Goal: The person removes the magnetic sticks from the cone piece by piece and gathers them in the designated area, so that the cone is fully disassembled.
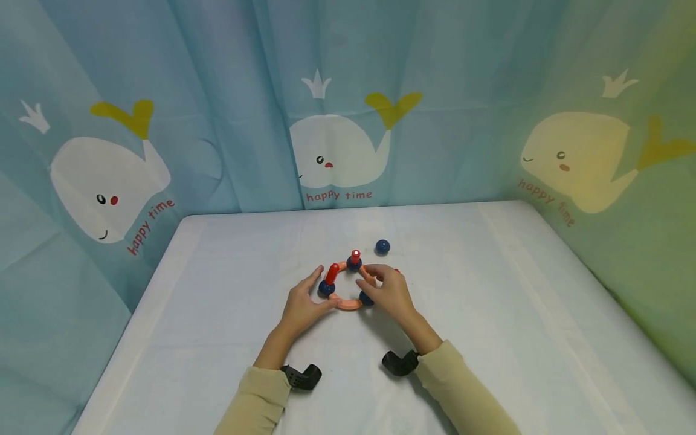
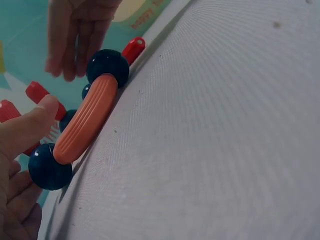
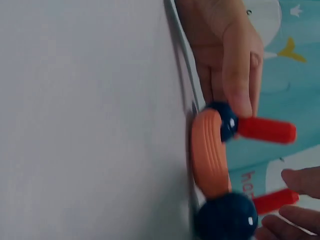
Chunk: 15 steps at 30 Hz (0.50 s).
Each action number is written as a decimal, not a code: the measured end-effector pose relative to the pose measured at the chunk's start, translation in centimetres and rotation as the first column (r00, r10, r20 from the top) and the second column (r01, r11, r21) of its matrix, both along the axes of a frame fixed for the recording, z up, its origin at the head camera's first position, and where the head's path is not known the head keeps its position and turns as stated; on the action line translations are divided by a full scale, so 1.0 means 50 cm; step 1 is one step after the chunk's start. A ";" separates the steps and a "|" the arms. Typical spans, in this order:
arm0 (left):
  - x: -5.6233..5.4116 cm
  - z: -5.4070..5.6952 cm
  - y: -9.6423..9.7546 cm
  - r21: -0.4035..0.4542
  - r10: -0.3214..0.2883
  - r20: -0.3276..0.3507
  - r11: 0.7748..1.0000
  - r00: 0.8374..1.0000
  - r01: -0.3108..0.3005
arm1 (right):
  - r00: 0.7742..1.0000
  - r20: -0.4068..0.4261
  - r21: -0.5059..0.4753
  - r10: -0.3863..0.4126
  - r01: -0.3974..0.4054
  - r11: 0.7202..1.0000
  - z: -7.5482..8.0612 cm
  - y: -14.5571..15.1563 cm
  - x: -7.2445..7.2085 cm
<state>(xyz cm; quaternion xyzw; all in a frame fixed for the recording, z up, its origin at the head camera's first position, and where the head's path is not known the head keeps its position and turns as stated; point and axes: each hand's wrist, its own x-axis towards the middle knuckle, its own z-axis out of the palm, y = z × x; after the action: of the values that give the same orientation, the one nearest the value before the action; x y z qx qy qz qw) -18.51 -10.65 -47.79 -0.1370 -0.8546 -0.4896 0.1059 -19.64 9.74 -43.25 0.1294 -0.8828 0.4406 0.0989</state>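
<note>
A ring of curved orange sticks point(image 1: 348, 304) and dark blue balls, like a magnetic building toy, lies on the table. Red sticks rise from the left ball point(image 1: 326, 288) and the back ball point(image 1: 354, 264). My left hand point(image 1: 304, 307) holds the ring's left side, thumb and fingers round the left ball; in the right wrist view its thumb touches by the red stick point(image 3: 267, 130). Over the right ball point(image 2: 107, 68) hovers my right hand point(image 1: 390, 294), fingers loosely bent and apart from it. Another red stick point(image 2: 134, 50) shows low beside that ball.
Beyond the ring a loose blue ball point(image 1: 383, 247) lies on the white-covered table point(image 1: 217, 290). A curtain with whale prints point(image 1: 339, 151) hangs behind the table's far edge. Each wrist carries a black camera mount point(image 1: 400, 364).
</note>
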 end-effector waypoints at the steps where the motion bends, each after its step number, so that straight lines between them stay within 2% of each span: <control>1: -0.001 -0.002 0.000 0.006 -0.003 0.005 1.000 1.000 0.003 | 1.000 -0.007 -0.014 0.020 -0.020 1.000 -0.002 -0.008 0.000; 5: -0.003 -0.008 -0.002 0.017 -0.005 0.002 1.000 1.000 0.005 | 0.998 0.023 -0.078 0.060 -0.058 0.995 -0.005 -0.038 -0.003; 11: -0.007 -0.013 -0.004 0.041 0.010 -0.063 0.999 0.998 -0.008 | 0.992 0.067 -0.162 0.111 -0.099 0.982 -0.009 -0.081 -0.014; 15: -0.008 -0.018 -0.003 0.038 0.032 -0.071 0.999 0.997 -0.029 | 0.989 0.077 -0.211 0.130 -0.111 0.971 -0.016 -0.100 -0.020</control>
<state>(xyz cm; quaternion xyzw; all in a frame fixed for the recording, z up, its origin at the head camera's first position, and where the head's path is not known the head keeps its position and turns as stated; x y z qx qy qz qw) -18.90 -10.83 -48.72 -0.1394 -0.8431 -0.4983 0.1464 -20.66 4.73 -44.04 0.1516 -0.8264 0.5405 0.0448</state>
